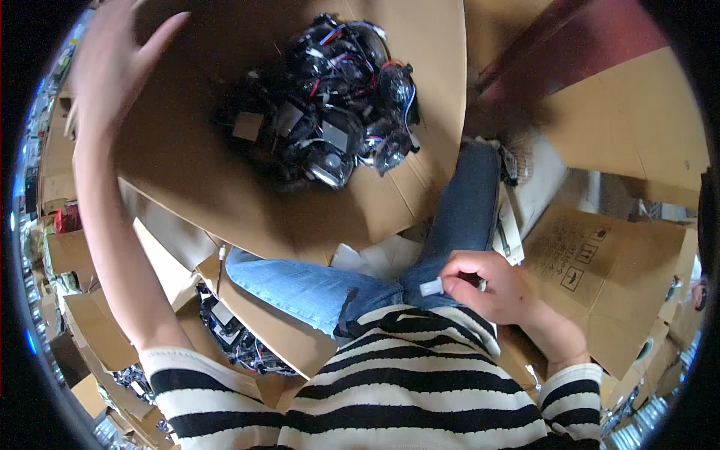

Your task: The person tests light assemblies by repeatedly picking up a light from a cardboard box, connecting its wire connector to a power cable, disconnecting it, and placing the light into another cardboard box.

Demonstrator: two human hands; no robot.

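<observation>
Two hands apart: left hand (pixel 112 67) released above cardboard box (pixel 187 165) of wired black parts (pixel 337 97), right hand (pixel 487 289) grasping small white connector (pixel 431 286).

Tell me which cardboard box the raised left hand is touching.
The big open box straight ahead, holding the heap of black wired parts. The left hand rests on its flap; the other boxes lie off to the sides.

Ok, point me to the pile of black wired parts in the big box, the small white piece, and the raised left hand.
pile of black wired parts (pixel 330 105), head view, middle of the heap.
small white piece (pixel 431 286), head view, its flat face.
left hand (pixel 116 64), head view, the palm.
</observation>
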